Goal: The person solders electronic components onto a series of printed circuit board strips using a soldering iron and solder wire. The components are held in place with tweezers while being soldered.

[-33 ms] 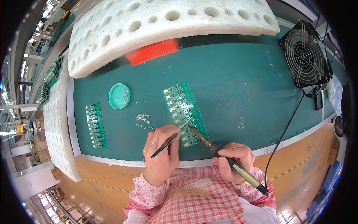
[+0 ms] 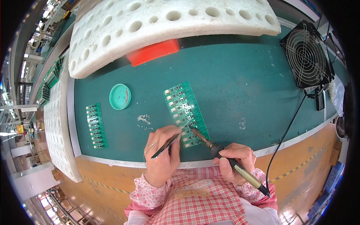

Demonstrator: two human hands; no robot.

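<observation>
My right hand (image 2: pixel 237 159) is closed round the handle of a soldering iron (image 2: pixel 245 175). The iron slants up and left, and its tip meets the lower half of a green circuit board panel (image 2: pixel 186 107) lined with small parts. From the left, my left hand (image 2: pixel 162 152) pinches black tweezers (image 2: pixel 165 146) over the panel's left edge. A thin solder wire (image 2: pixel 147 149) loops out behind those fingers, and its front end reaches close to the iron tip. The exact contact at the tip is too small to tell.
A second board panel (image 2: pixel 96 125) and a round teal dish (image 2: pixel 120 96) lie left, with small white bits (image 2: pixel 144 119) nearby. White foam with holes (image 2: pixel 157 26) spans the back before a red bin (image 2: pixel 153 52). A fan (image 2: pixel 305 54) stands right; the iron's cable (image 2: pixel 287 131) trails there.
</observation>
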